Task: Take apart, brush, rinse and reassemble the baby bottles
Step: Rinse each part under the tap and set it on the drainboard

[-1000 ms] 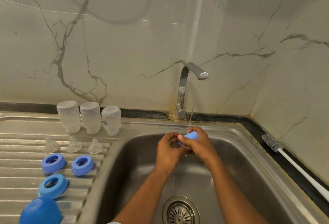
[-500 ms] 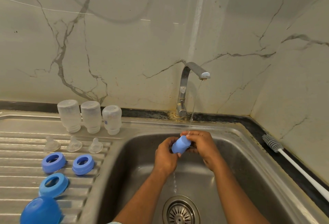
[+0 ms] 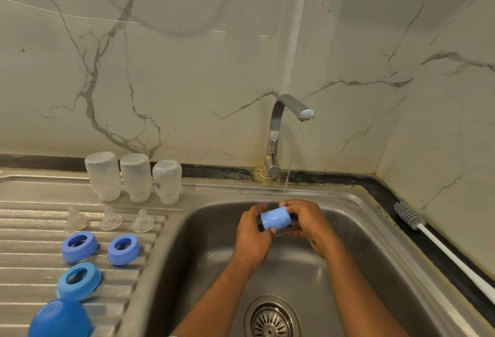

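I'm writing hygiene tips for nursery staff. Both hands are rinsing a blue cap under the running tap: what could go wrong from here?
1. The wet blue cap, held between the left hand and right hand, may slip and drop into the sink basin toward the drain strainer, so it would need another wash.
2. Splash off the hands could reach the inverted bottle nearest the basin.

A single head-worn, wide-angle view, looking forward and down into the sink [image 3: 345,198], facing the wall [image 3: 214,68] and tap [image 3: 276,133]. It sits close — left hand [image 3: 251,237] and right hand [image 3: 312,222] mid-frame at arm's reach.
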`<state>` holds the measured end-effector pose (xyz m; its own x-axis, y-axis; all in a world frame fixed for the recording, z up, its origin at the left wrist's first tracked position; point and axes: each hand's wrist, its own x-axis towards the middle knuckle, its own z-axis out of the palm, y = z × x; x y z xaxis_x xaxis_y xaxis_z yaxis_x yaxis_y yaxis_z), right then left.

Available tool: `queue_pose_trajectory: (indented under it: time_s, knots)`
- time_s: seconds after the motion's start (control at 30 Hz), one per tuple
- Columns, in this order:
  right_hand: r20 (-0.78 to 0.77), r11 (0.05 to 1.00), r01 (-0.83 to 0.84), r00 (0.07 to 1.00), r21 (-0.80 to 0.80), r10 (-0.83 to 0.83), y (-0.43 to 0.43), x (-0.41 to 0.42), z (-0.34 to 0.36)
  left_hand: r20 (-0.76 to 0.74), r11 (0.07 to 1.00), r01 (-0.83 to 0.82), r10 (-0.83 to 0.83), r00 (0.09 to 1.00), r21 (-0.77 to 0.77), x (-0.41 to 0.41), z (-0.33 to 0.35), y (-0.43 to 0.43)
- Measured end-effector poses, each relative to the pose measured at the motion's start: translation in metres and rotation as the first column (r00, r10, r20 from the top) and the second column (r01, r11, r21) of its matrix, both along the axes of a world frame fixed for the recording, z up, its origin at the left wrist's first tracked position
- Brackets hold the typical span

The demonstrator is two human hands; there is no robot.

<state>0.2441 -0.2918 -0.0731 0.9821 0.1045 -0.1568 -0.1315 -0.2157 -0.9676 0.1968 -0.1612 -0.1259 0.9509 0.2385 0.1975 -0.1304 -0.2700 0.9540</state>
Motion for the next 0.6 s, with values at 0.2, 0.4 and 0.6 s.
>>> queue_pose_trajectory:
  time_s: [0.2,0.4,0.6]
  knots:
    - [0.025,0.858,-0.204,0.969,-0.471,0.244,0.0,-0.011,-0.003,0.035,0.997,0.013,-0.01,0.999,-0.075,-0.003,0.01,-0.002]
    - [0.073,0.91,-0.201,0.967,-0.362,0.243,0.002,-0.011,-0.008,0.044,0.994,0.016,-0.012,0.999,-0.11,-0.005,0.016,-0.001]
    - [0.253,0.929,-0.005,0.961,-0.371,0.106,0.002,-0.01,-0.004,0.016,0.978,-0.033,0.037,0.999,-0.204,-0.009,0.025,-0.005]
